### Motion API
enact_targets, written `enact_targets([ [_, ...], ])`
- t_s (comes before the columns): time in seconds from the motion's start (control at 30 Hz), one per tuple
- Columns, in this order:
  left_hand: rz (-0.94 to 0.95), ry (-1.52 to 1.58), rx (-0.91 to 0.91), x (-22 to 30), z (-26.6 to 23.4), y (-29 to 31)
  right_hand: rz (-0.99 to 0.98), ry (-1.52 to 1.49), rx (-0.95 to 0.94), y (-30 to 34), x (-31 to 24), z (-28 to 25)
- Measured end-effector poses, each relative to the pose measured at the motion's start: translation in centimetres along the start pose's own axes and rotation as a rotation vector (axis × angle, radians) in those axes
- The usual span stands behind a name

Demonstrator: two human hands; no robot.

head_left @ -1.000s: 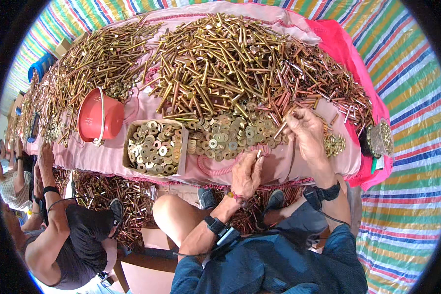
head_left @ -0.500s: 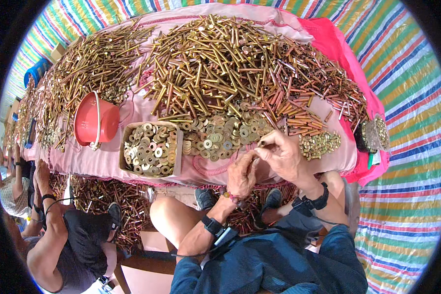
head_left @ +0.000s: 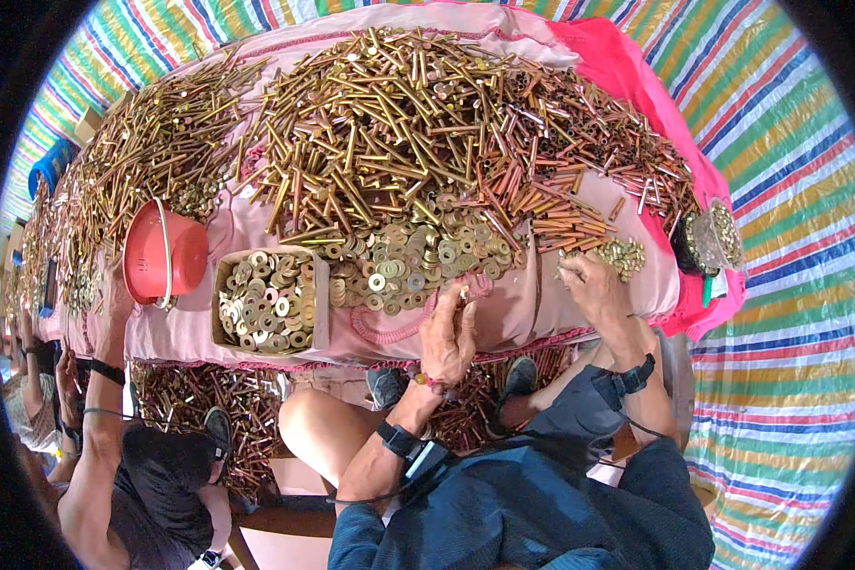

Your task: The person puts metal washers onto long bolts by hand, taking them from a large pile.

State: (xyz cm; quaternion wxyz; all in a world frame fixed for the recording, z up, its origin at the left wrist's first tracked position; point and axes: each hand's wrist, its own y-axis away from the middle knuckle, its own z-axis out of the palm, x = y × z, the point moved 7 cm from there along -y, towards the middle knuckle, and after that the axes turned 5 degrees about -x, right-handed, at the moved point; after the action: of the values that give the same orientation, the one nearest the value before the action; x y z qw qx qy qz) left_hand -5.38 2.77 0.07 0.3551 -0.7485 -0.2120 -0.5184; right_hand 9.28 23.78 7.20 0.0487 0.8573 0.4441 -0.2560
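While the left hand (head_left: 446,334) pinches a small pale piece (head_left: 464,294) at its fingertips, the right hand (head_left: 595,287) stands apart from it, fingers curled just beside a heap of small brassy pieces (head_left: 623,256); whether it grips one, I cannot tell. Loose washers (head_left: 399,268) lie just beyond the left hand on the cloth-covered desk (head_left: 508,318), a filled cardboard box (head_left: 321,306) to its left. Copper-coloured tubes (head_left: 562,224) lie beyond the right hand.

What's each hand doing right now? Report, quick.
Left hand: fingers curled, apparently pinching a small shiny piece, too small to identify.
Right hand: fingers bent beside the small brass-coloured nuts; cannot tell whether it holds anything.
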Motion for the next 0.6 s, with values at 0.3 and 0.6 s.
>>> enact_targets([
  [0.3,0.011,-0.019,-0.024,0.3,0.1,0.0,-0.081,0.164,-0.16,0.4,0.8,2.0],
  [0.6,0.013,-0.015,-0.035,0.4,-0.1,-0.1,-0.261,0.294,-0.096,0.9,0.2,1.2],
])
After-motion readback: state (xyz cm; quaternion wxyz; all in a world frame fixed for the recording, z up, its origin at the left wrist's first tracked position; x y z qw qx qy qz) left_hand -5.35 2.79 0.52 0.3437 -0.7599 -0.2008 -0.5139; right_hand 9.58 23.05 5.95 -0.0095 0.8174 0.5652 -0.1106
